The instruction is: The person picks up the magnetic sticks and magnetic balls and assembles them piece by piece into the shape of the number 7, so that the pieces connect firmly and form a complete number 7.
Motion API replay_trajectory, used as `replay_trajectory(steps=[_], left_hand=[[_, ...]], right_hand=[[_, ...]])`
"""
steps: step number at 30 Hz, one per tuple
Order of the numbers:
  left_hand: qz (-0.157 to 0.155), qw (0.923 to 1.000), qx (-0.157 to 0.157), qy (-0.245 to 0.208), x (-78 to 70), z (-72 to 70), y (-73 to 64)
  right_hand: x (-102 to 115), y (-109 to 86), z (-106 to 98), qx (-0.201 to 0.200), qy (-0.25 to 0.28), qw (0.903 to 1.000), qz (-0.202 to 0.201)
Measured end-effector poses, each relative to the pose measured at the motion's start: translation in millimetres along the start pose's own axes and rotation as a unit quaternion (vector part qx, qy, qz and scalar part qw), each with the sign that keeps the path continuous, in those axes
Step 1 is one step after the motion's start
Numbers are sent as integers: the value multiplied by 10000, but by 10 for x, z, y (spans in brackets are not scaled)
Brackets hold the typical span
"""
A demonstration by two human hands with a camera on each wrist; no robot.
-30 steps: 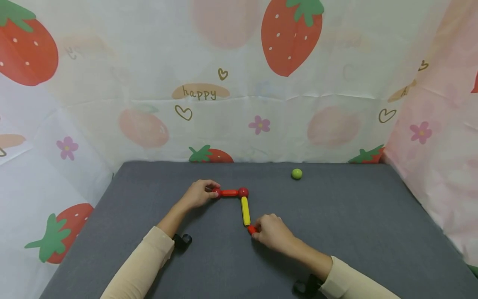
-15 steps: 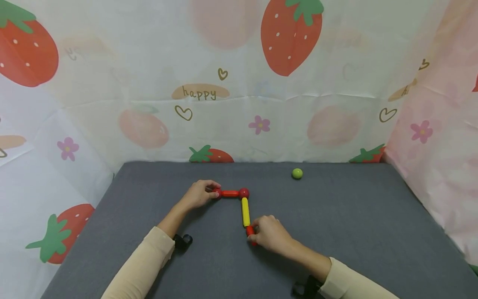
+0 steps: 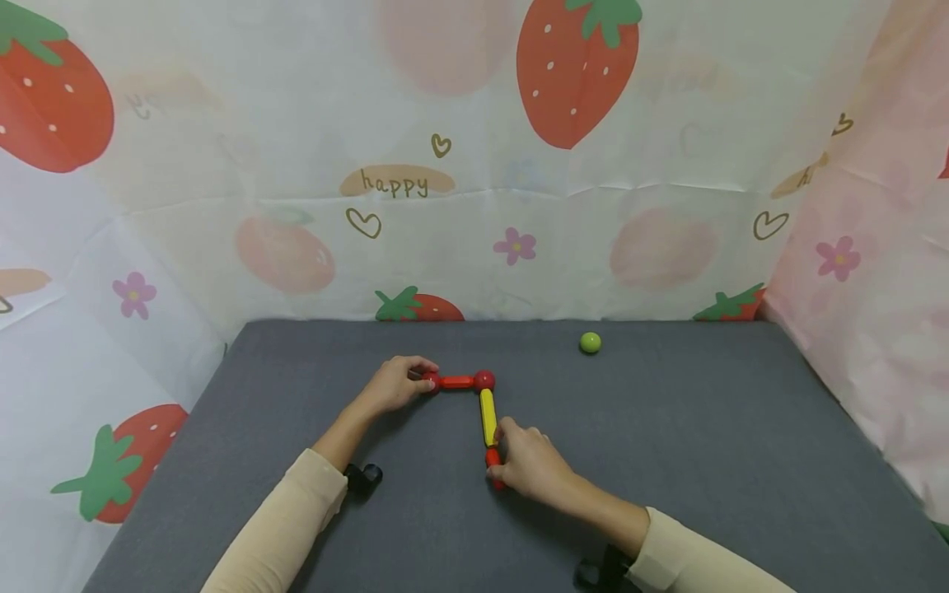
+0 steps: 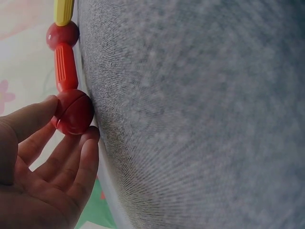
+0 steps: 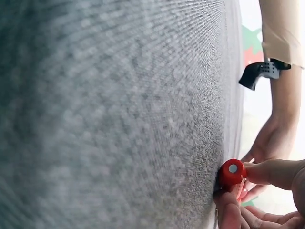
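In the head view my left hand point(image 3: 393, 385) holds a red ball between thumb and fingers. The left wrist view shows this ball point(image 4: 75, 112) close up, with a seam round it. A short red magnetic rod point(image 3: 456, 382) joins it to a second red ball point(image 3: 484, 380). From that ball a yellow magnetic rod point(image 3: 488, 416) runs toward the person. My right hand point(image 3: 535, 463) pinches another red magnetic rod point(image 3: 494, 458) at the yellow rod's near end, roughly in line with it. Its free end point(image 5: 232, 168), with a round silvery spot, faces the right wrist camera.
A green ball point(image 3: 590, 343) lies apart near the back edge of the grey cloth-covered table point(image 3: 704, 428). Behind the table hangs a strawberry-print curtain point(image 3: 474, 263). Black wrist cameras sit at both cuffs.
My right hand has turned the red rod from a slant into line with the yellow rod and shifted slightly left. My left hand stays on the ball.
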State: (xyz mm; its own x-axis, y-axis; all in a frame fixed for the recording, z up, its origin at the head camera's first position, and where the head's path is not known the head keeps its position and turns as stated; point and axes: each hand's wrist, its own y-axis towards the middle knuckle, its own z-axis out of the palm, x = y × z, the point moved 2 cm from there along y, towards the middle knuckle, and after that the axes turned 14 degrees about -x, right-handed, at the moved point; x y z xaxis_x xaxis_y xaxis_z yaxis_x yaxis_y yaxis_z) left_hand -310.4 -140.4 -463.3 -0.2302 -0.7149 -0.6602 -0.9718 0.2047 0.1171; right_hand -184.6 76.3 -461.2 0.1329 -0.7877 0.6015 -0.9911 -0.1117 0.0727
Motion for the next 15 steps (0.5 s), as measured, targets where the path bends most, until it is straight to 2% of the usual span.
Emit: replay_trajectory(steps=[15], left_hand=[[-65, 10000, 20, -25, -8, 5, -4]], right_hand=[[-32, 7, -10, 47, -20, 9999, -157]])
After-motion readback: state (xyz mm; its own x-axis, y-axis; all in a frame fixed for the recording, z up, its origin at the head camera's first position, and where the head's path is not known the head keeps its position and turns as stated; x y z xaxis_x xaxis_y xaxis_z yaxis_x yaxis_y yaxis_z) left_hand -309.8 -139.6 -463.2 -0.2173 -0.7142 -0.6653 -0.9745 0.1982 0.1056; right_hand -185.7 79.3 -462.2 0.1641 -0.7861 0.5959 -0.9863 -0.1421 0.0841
